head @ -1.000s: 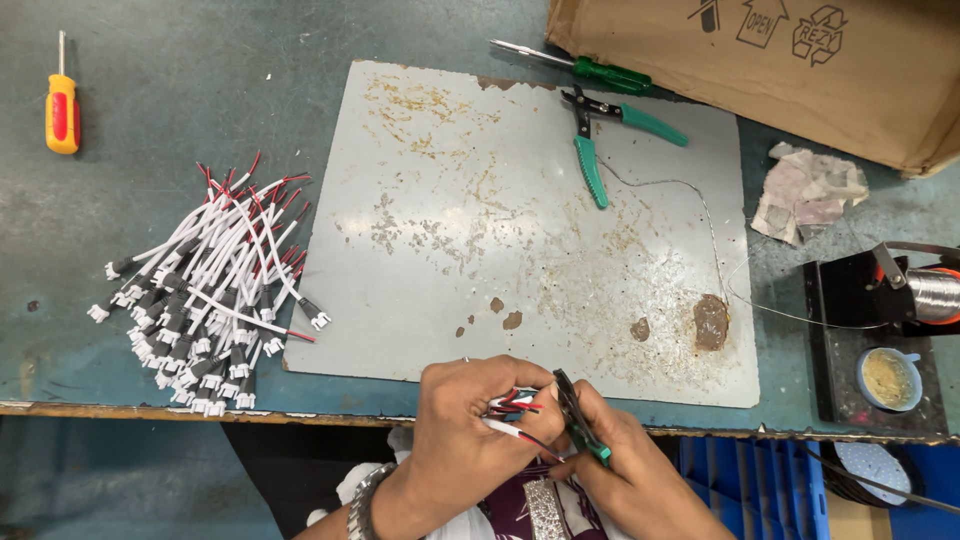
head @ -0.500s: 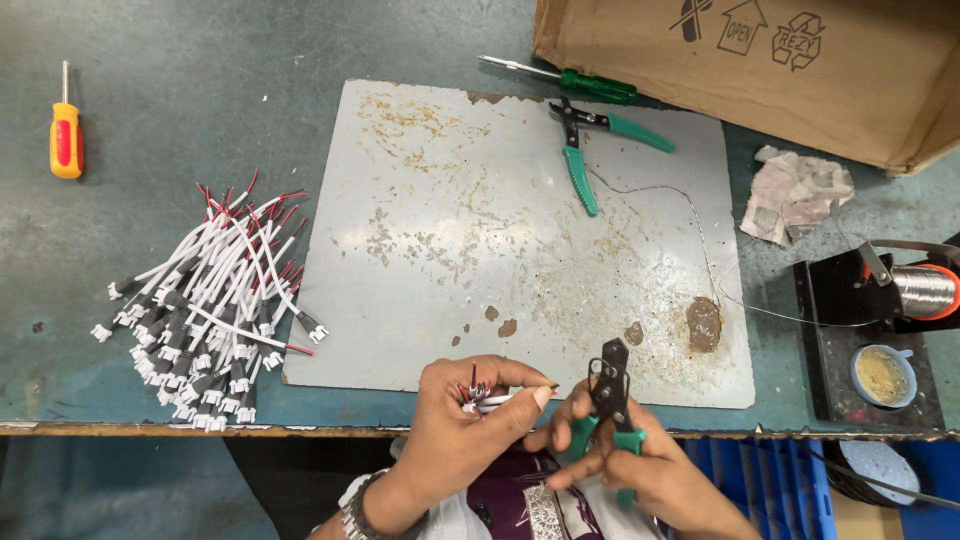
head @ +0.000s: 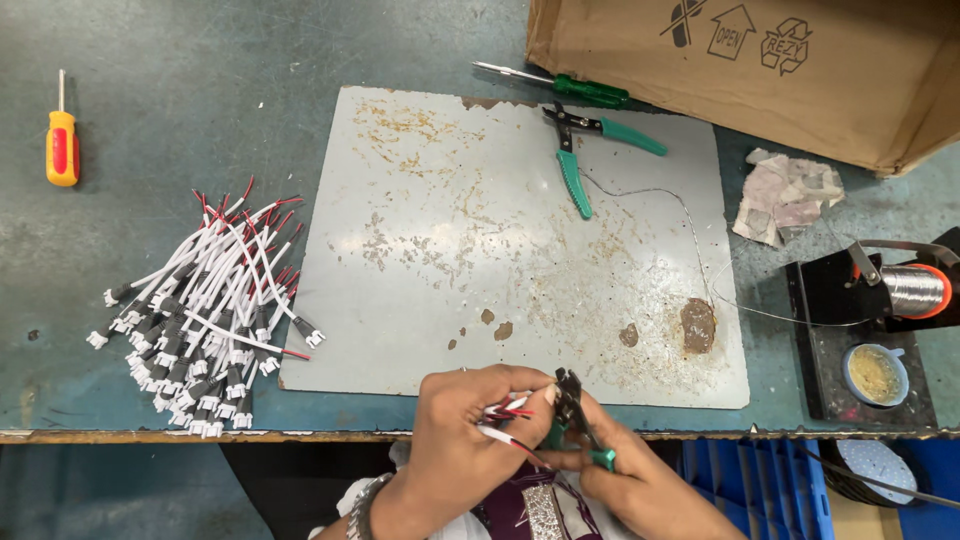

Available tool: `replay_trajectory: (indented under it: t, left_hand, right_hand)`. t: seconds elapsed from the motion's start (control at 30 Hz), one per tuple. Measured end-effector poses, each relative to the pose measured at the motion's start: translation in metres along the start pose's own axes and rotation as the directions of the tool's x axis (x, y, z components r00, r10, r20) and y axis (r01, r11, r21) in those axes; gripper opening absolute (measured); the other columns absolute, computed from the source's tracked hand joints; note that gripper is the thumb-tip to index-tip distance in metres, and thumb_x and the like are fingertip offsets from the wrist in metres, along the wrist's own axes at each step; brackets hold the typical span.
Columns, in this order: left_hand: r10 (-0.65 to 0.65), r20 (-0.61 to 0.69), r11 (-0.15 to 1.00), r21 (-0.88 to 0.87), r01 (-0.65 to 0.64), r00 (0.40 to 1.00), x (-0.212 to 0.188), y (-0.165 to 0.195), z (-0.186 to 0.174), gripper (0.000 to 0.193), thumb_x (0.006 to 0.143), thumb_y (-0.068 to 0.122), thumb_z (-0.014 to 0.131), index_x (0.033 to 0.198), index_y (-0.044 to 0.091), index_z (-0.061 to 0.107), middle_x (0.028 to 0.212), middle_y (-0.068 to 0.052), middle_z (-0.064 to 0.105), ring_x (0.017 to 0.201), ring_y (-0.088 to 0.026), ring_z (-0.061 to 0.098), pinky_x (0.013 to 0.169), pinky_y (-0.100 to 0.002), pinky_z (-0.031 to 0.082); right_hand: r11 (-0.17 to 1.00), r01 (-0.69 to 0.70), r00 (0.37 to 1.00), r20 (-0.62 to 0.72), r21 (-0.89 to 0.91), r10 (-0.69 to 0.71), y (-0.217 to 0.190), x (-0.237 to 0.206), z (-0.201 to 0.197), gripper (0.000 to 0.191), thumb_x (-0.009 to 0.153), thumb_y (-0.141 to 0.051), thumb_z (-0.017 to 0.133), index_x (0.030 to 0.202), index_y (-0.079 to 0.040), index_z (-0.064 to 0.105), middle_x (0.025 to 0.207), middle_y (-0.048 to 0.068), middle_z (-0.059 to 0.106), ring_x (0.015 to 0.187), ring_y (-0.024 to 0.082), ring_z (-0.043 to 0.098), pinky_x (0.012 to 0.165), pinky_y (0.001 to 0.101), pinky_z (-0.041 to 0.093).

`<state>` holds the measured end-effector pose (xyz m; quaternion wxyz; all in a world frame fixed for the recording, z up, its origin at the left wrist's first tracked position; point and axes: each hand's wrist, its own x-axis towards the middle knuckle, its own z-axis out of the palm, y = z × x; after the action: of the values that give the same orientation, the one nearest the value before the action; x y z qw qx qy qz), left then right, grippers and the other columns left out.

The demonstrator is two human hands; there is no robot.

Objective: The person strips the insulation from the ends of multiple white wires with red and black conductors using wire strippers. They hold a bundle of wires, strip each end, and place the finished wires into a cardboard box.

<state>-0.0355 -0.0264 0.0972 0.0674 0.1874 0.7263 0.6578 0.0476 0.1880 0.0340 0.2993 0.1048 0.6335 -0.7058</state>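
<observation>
Two hands busy — your left hand [head: 462, 418] pinches red-and-white wire leads [head: 508, 412], tips pointing right toward the green-handled cutters [head: 572, 408] gripped in your right hand [head: 625, 470].

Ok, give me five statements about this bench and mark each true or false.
1. The left hand holds red and white wires. True.
2. The right hand holds a yellow screwdriver. False: it holds green-handled cutters; the yellow screwdriver lies far left on the table.
3. A pile of wires lies left of the metal plate. True.
4. The second cutters lie inside the cardboard box. False: they lie on the plate.
5. The solder spool sits at the right. True.
</observation>
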Motion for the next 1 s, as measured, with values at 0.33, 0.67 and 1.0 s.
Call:
replay_trajectory:
  t: [0.33,0.67,1.0]
  left_hand:
    - [0.02,-0.043,0.993,0.118,-0.015,0.999,0.005,0.011,0.0,0.013,0.084,0.012,0.076,0.092,0.003,0.079,0.066,-0.007,0.074,0.052,-0.013,0.072,0.049,-0.026,0.053]
    - [0.061,-0.011,0.988,0.141,-0.059,0.998,0.005,0.013,-0.005,0.014,0.081,0.011,0.077,0.093,0.005,0.078,0.074,-0.008,0.076,0.063,-0.018,0.077,0.056,-0.027,0.058]
    - [0.017,0.001,0.997,0.08,-0.017,1.0,0.003,0.007,-0.003,0.015,0.082,0.011,0.077,0.092,0.001,0.078,0.07,-0.008,0.076,0.061,-0.013,0.077,0.053,-0.025,0.058]
  right_hand:
    - [0.954,0.135,0.986,-0.06,-0.268,-0.156,-0.008,0.0,0.005,0.089,0.075,0.016,0.047,0.158,-0.006,0.025,0.151,0.014,0.043,0.145,0.021,0.043,0.115,0.032,0.033]
    - [0.91,0.131,0.98,-0.088,-0.393,-0.179,-0.043,-0.002,0.021,0.058,0.078,0.012,0.047,0.133,-0.004,0.052,0.116,0.012,0.065,0.109,0.019,0.068,0.098,0.0313,0.053]
    - [0.933,0.026,0.984,-0.154,-0.359,-0.087,-0.042,0.001,0.024,0.058,0.085,0.006,0.051,0.14,-0.009,0.048,0.096,0.008,0.074,0.081,0.015,0.075,0.076,0.0309,0.063]
